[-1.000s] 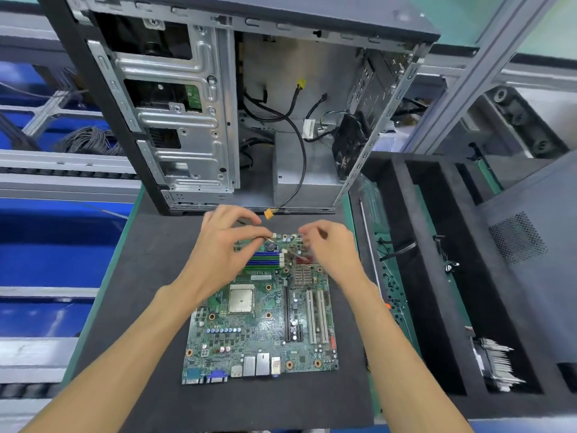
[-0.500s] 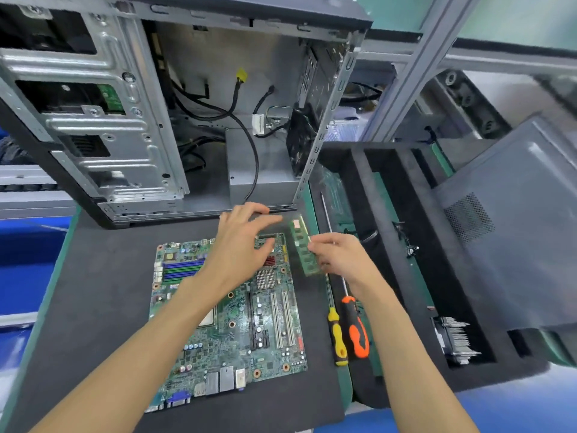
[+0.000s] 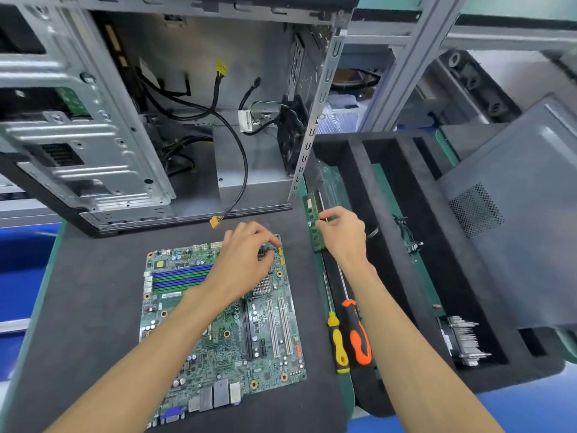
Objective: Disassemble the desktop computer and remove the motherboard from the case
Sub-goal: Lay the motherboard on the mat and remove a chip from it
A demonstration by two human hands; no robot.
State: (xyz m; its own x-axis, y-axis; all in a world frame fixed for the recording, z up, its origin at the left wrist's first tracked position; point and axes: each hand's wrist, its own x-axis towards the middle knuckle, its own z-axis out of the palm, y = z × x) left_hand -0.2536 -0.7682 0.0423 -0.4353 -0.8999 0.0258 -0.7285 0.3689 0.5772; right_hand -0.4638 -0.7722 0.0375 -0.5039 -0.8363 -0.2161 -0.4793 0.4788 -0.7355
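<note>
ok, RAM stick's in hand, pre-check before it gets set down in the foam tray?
1. Right hand pinches RAM stick: ok.
2. Stick clear of motherboard: ok.
3. Motherboard out of case, flat on mat: ok.
4. Left hand rests on board's top edge, holds nothing: ok.
5. Free slot in foam tray: cannot tell.
6. Screwdrivers off the board: ok.

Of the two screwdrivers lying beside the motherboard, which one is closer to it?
The yellow-handled screwdriver. It lies on the side toward the motherboard, while the orange-and-black screwdriver lies further right, beside the right forearm.
</note>
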